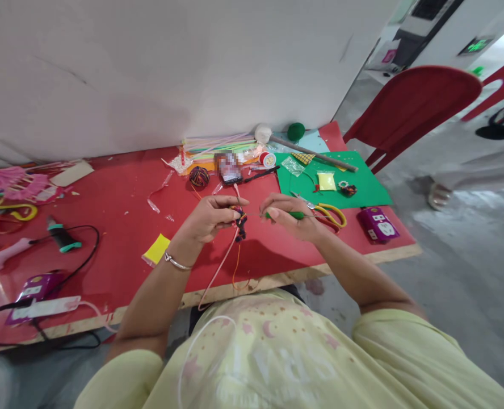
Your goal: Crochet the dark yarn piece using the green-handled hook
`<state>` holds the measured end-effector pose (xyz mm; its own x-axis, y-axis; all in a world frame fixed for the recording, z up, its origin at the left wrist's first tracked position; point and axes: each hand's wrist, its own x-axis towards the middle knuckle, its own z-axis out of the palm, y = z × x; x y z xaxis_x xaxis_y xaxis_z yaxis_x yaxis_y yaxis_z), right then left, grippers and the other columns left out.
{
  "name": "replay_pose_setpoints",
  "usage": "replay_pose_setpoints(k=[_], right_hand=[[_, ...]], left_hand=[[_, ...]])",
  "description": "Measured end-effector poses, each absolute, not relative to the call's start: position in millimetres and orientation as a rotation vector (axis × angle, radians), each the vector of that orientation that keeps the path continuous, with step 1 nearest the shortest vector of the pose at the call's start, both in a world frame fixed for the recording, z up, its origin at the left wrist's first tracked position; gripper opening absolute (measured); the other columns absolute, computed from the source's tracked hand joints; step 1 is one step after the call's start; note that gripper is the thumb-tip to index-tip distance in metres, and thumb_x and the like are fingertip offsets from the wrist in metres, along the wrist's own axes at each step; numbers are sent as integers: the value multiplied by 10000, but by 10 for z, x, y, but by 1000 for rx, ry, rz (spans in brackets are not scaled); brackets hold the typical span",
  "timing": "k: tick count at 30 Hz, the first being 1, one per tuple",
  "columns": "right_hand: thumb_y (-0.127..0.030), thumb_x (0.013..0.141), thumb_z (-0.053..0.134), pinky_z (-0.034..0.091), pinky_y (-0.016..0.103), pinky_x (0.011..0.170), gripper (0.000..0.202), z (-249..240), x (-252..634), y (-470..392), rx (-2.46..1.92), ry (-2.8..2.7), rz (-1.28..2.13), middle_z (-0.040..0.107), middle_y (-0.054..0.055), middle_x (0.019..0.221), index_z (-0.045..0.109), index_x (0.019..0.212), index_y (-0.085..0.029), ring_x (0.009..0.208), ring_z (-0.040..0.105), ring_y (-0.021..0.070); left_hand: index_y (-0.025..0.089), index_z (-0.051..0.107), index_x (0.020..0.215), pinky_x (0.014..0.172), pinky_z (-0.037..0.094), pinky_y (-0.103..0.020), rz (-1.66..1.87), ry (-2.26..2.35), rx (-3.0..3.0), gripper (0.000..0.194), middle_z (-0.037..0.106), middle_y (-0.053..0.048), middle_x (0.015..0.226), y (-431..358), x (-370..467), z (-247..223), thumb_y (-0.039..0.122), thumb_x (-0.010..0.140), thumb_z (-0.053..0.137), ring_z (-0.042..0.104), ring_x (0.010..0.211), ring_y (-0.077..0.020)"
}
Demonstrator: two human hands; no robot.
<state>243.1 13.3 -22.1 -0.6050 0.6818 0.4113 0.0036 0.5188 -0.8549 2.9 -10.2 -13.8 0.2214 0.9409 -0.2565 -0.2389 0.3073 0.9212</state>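
My left hand pinches a small crocheted piece of dark multicoloured yarn between thumb and fingers. An orange strand hangs below it. My right hand is closed around a green-handled crochet hook, its tip pointing left toward the piece, a short distance away. Behind my left hand lies a ball of multicoloured yarn. A phone stands beyond my hands, with a pink cable running down to the table edge. Yellow-handled scissors lie beside my right wrist.
A purple power socket sits near the right end of the red table. A green sheet bears a yellow packet and a grey stick. At left are a glue gun and cords. A red chair stands right, near another person's foot.
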Motion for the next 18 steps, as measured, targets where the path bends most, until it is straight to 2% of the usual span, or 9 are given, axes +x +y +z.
replay_pose_setpoints(k=[6,13,18], right_hand=[[-449,993,555,504,228,571,369,-403,2367,152,-603,-1646,1484,681,54,852,730,846,-160,753,645,137],[-448,972,588,493,233,557,356,-522,2307,144,-594,-1512,1547,693,55,799,740,829,-159,727,635,144],[-459,991,550,490,223,549,380,-572,2231,109,-571,-1452,1583,689,54,818,732,834,-164,721,633,136]], left_hand=[[145,826,882,423,207,-180,1001,986,872,332,584,22,541,-110,68,-128,136,550,816,355,417,-16],[142,823,905,419,227,-182,1026,981,891,342,591,14,550,-119,97,-168,146,563,827,379,423,-27],[161,824,963,431,305,-187,1048,977,933,375,645,-1,621,-123,127,-194,180,591,866,468,462,-48]])
